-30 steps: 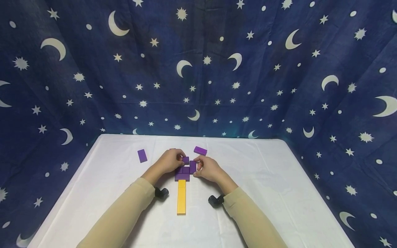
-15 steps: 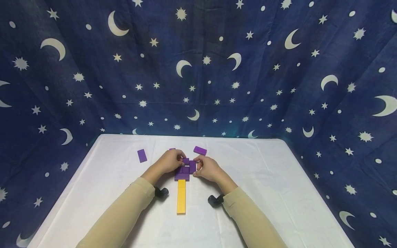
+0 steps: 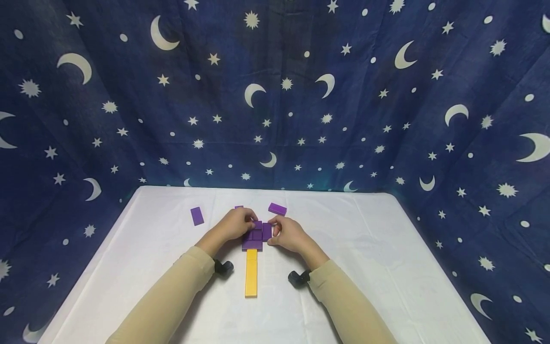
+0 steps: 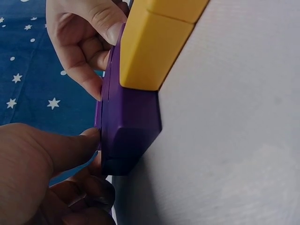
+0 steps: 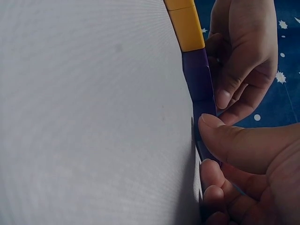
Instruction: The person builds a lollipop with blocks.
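Observation:
Purple blocks fit together into a flat cluster at the table's middle, with a long purple block (image 3: 252,245) along its front. From there a yellow strip of blocks (image 3: 251,274) runs toward the person, with a seam near its far end. My left hand (image 3: 234,223) pinches a small purple block (image 3: 259,224) at the cluster's far side and covers part of the left edge. On the right side, my right hand (image 3: 292,235) holds a rectangular purple block (image 3: 267,231) between thumb and forefinger, against the cluster. In the right wrist view the right thumb (image 5: 225,136) presses on its side.
One loose purple block (image 3: 197,216) lies at the back left and another (image 3: 277,209) behind the right hand. A further purple block (image 3: 238,207) peeks out behind the left hand. The white tablecloth (image 3: 365,263) ends at a dark blue starry curtain (image 3: 275,95).
The small purple block in my left hand has come toward the person, and the white gap between it and the cluster has closed. My right hand has stayed put.

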Demonstrator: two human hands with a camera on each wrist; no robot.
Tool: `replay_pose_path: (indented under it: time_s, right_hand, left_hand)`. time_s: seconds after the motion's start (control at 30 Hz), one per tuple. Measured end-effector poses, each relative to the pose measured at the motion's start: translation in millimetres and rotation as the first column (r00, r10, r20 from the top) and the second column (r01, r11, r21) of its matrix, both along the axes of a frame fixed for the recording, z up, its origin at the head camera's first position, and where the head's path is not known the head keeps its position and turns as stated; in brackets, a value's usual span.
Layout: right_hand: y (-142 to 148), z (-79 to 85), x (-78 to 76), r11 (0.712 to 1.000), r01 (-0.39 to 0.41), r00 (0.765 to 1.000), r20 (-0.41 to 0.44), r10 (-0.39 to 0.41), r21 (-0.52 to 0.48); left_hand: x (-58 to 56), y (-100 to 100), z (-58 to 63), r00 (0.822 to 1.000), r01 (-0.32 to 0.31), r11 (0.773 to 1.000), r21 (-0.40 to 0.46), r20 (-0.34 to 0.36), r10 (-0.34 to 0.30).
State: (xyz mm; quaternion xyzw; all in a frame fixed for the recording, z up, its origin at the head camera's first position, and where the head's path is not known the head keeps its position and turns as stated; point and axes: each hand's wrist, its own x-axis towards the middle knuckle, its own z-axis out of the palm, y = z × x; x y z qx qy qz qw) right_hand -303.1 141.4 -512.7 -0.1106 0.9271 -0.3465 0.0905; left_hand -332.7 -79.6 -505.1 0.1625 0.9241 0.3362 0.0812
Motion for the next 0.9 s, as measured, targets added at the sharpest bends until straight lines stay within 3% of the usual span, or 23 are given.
replay_pose_path:
  time_s: [0.9]
  right_hand:
    - [0.5,-0.8,0.3,1.0,-0.01,1.0,-0.016,0.01,-0.01]
  left_hand:
    - [4.8,-1.0,0.0,1.0,0.019,1.0,0.021,-0.016,-0.019]
